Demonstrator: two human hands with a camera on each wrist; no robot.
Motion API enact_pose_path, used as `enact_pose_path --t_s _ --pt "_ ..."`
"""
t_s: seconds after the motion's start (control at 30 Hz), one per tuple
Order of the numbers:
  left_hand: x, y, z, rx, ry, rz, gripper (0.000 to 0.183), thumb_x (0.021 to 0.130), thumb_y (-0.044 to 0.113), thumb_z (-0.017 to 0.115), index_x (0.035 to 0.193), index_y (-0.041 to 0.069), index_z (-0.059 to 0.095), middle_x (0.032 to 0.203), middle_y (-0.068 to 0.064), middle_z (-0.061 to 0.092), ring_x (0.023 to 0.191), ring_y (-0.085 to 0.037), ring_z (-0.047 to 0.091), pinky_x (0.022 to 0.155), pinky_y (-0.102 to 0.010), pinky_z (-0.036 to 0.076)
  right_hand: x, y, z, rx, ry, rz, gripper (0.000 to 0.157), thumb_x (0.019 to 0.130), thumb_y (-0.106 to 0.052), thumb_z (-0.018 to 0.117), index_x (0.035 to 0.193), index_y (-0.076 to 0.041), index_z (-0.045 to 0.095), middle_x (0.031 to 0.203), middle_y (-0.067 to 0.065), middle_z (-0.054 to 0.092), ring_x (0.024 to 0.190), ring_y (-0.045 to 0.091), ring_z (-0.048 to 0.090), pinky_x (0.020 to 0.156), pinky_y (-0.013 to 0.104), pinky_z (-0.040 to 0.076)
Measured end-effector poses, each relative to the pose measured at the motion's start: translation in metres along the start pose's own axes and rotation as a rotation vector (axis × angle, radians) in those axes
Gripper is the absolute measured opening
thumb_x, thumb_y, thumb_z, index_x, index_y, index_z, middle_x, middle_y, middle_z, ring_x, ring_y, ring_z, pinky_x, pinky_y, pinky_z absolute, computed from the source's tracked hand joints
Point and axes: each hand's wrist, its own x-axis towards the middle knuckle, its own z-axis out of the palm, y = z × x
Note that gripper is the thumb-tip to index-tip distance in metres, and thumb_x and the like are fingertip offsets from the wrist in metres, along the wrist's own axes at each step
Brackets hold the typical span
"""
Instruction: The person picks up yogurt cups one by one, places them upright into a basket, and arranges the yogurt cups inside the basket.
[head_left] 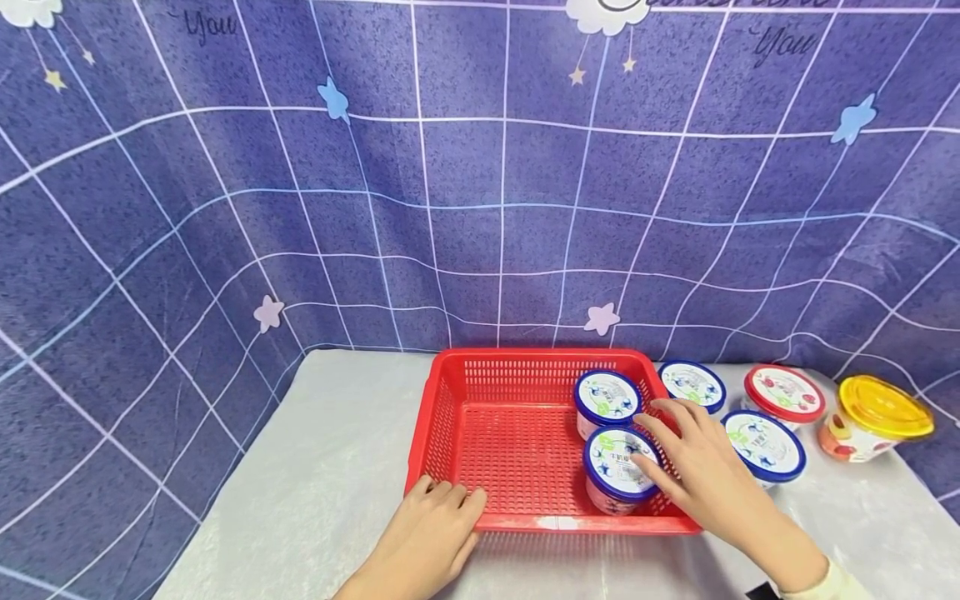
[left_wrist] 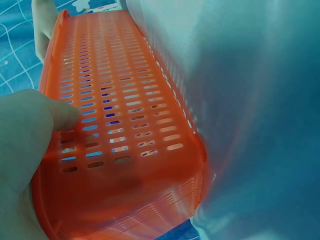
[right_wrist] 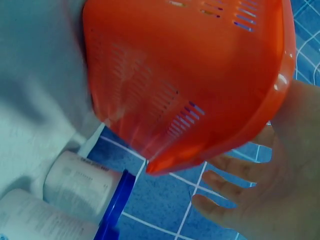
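A red plastic basket [head_left: 517, 523] with slotted sides stands on the table. My left hand [head_left: 438, 529] grips its near left corner, fingers over the rim; in the left wrist view the thumb [left_wrist: 65, 116] lies against the outer wall. Inside the basket, at its right end, are two tubs with blue-rimmed lids, a rear tub [head_left: 607, 397] and a front tub [head_left: 621, 462]. Above the right rim hovers my right hand [head_left: 701, 475], fingers spread and the thumb overlapping the front tub's lid. The right wrist view shows these fingers [right_wrist: 225, 187] apart, holding nothing.
Right of the basket stand two more blue-lidded tubs, one behind [head_left: 693, 385] and one nearer [head_left: 765, 446], a red-lidded tub [head_left: 785, 392] and a yellow-lidded tub [head_left: 877, 417]. A blue gridded cloth [head_left: 465, 233] hangs behind the white-covered table [head_left: 322, 442].
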Motion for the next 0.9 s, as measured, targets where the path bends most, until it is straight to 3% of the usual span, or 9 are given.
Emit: enact_pose_path --t_s 0.23,0.6,0.9 --pt "0.0 -0.001 0.001 0.016 0.05 0.011 0.029 0.078 0.032 0.072 0.097 0.018 0.056 0.072 0.006 0.054 0.064 -0.017 0.056 0.065 -0.031 0.034 -0.006 0.007 -0.008 -0.012 0.005 0.052 0.048 0.08 -0.033 0.079 0.12 -0.01 0.067 0.122 0.018 0.057 0.115 0.039 0.049 0.089 0.06 0.039" --pt "0.0 0.0 0.001 0.004 0.037 0.01 0.027 0.079 0.031 0.071 0.096 0.017 0.056 0.069 0.005 0.052 0.063 -0.017 0.055 0.065 -0.031 0.034 -0.014 0.02 -0.014 0.006 0.008 0.11 0.051 0.079 -0.033 0.08 0.121 -0.007 0.067 0.124 0.021 0.057 0.113 0.04 0.048 0.095 0.062 0.036" --pt "0.0 -0.001 0.001 -0.005 0.021 0.007 0.025 0.081 0.031 0.069 0.097 0.017 0.056 0.07 0.005 0.053 0.063 -0.017 0.055 0.064 -0.031 0.034 -0.021 0.034 -0.017 0.047 0.039 0.166 0.056 0.079 -0.037 0.08 0.122 -0.005 0.064 0.127 0.026 0.052 0.118 0.047 0.043 0.091 0.069 0.031"
